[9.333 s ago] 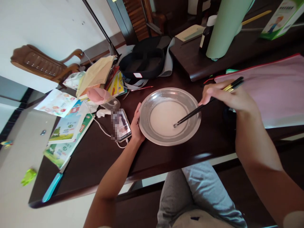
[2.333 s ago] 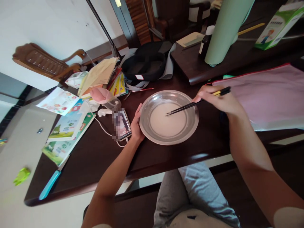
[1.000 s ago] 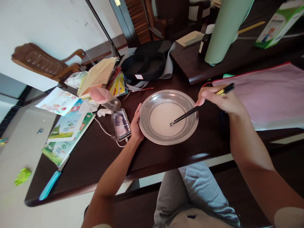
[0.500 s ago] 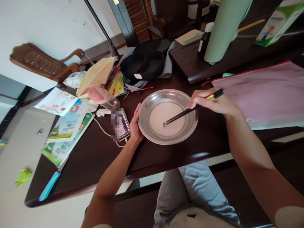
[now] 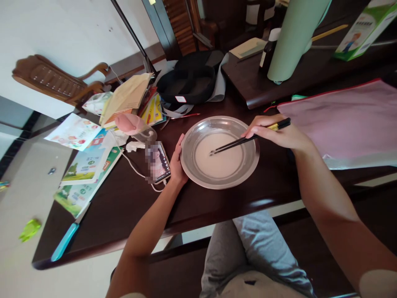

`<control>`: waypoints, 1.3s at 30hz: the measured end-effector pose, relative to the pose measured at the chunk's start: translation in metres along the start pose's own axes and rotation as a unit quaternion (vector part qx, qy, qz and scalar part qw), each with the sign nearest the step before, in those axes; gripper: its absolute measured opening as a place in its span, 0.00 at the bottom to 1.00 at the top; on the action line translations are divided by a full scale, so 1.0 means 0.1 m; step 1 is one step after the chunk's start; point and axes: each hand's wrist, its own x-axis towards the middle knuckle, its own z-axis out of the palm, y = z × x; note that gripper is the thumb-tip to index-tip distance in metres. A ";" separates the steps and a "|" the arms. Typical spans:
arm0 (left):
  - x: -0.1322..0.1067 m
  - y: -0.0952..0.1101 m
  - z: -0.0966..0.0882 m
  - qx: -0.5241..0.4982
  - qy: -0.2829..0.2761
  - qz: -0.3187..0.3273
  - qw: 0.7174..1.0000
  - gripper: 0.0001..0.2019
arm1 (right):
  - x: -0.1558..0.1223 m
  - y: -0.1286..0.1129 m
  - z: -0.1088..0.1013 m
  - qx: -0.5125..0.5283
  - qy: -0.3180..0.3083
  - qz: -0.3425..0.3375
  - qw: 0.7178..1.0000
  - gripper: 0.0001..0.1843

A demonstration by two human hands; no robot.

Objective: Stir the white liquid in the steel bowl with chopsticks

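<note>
A round metal bowl [image 5: 248, 165] rests on the dark wooden table, holding a pale, milky liquid [image 5: 217, 165]. My left hand [image 5: 178, 165] grips the bowl's left rim, its fingers along the outer side. In my right hand [image 5: 273, 131] is a pair of black chopsticks [image 5: 232, 144] with gold bands near the upper ends. Their tips dip into the liquid left of the bowl's middle. My right fingers are closed round them, above the bowl's right rim.
A phone [image 5: 159, 163] on a cable lies just left of my left hand. Books [image 5: 80, 169] and a blue-handled knife [image 5: 65, 242] are further left. Behind the bowl sits a black bag [image 5: 186, 85]; a pink zip pouch [image 5: 338, 120] and green cylinder [image 5: 294, 41] are at right.
The chopstick tips have moved a little left and away from me through the liquid, and the sticks lie flatter. My left hand keeps its place on the bowl.
</note>
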 end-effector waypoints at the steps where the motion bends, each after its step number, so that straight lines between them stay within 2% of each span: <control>1: 0.00 0.00 0.00 0.000 0.000 0.000 1.000 0.30 | 0.00 0.01 -0.02 -0.012 0.027 0.004 1.000 0.26; 3: 0.00 -0.01 0.01 0.004 0.002 0.002 1.000 0.30 | -0.01 0.02 -0.07 -0.009 0.079 0.011 0.997 0.27; 5: 0.00 -0.02 0.01 0.007 0.006 0.001 1.000 0.30 | -0.03 0.02 -0.11 0.021 0.086 0.011 0.996 0.27; 9: 0.00 -0.03 0.01 0.000 0.004 -0.005 1.000 0.30 | -0.02 0.01 -0.04 0.039 -0.008 0.004 0.999 0.25; 11: 0.00 -0.03 0.01 0.001 -0.001 -0.005 1.000 0.29 | 0.00 0.01 0.00 0.016 -0.020 0.002 1.000 0.24; 15: -0.01 -0.01 0.02 0.001 -0.003 -0.006 1.000 0.29 | -0.01 0.01 -0.05 -0.002 0.073 0.012 0.997 0.24; 17: -0.01 -0.01 0.01 0.004 -0.005 -0.005 1.000 0.30 | -0.02 0.01 -0.09 0.023 0.089 0.010 0.996 0.26; 21: 0.00 -0.01 0.01 0.010 -0.011 -0.004 1.000 0.31 | -0.02 -0.01 -0.03 0.044 0.005 0.002 0.999 0.27; 23: 0.00 -0.01 0.01 0.010 -0.010 -0.007 1.000 0.31 | 0.00 -0.01 0.01 0.034 -0.016 0.006 0.999 0.26; 29: 0.01 0.00 0.02 0.010 -0.007 -0.010 1.000 0.33 | -0.01 0.04 -0.05 0.041 0.074 0.001 0.996 0.28; 35: 0.02 -0.01 0.01 0.006 -0.005 -0.014 1.000 0.32 | 0.01 0.05 0.03 0.033 -0.044 -0.008 0.998 0.23; 37: 0.02 -0.01 0.01 0.002 -0.001 -0.014 1.000 0.31 | 0.01 0.06 0.02 0.003 -0.015 -0.008 1.000 0.22; 39: 0.02 0.00 0.02 0.000 0.002 -0.016 1.000 0.31 | 0.01 0.06 -0.04 -0.012 0.053 0.002 0.999 0.21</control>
